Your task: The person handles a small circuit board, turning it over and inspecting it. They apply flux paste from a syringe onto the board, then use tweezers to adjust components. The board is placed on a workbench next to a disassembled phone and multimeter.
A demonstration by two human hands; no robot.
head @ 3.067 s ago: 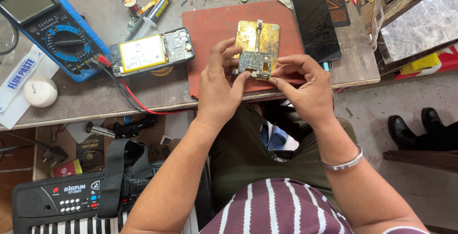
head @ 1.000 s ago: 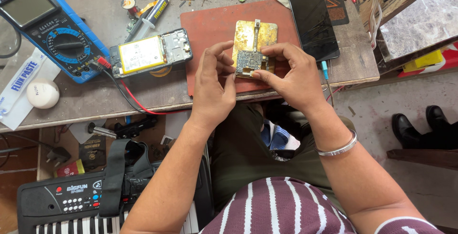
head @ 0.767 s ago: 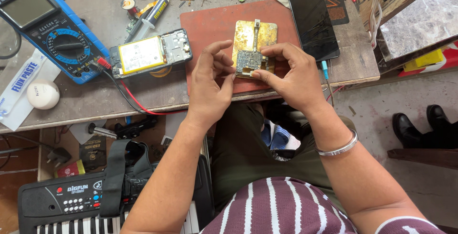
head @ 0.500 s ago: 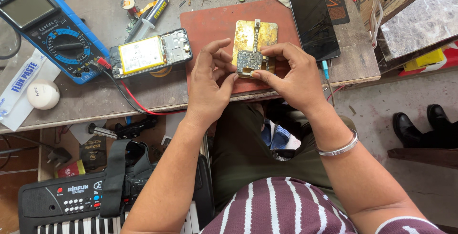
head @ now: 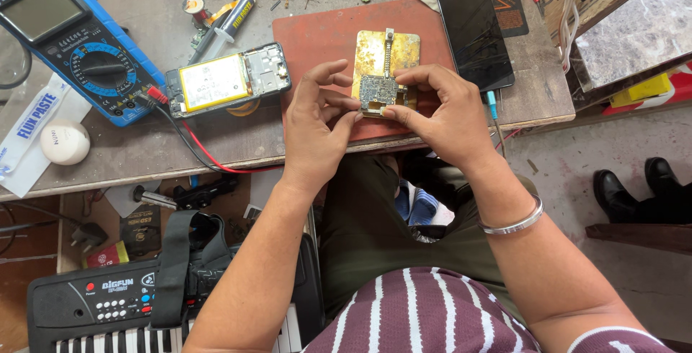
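Brass-coloured, the holder plate [head: 386,57] lies on the red mat [head: 324,36], and you pinch a small circuit board [head: 378,92] at its near end. Your left hand [head: 317,126] grips the board's left edge with curled fingertips; your right hand [head: 440,112] clamps its right edge. A dark phone [head: 474,32] lies just right of the plate.

Small grey circuit board [head: 378,92] — square, densely populated, component side up, pinched at its edges between my fingertips, lying flat on the worn brass-coloured holder plate [head: 375,54] — plate resting on the reddish-brown mat [head: 317,36].
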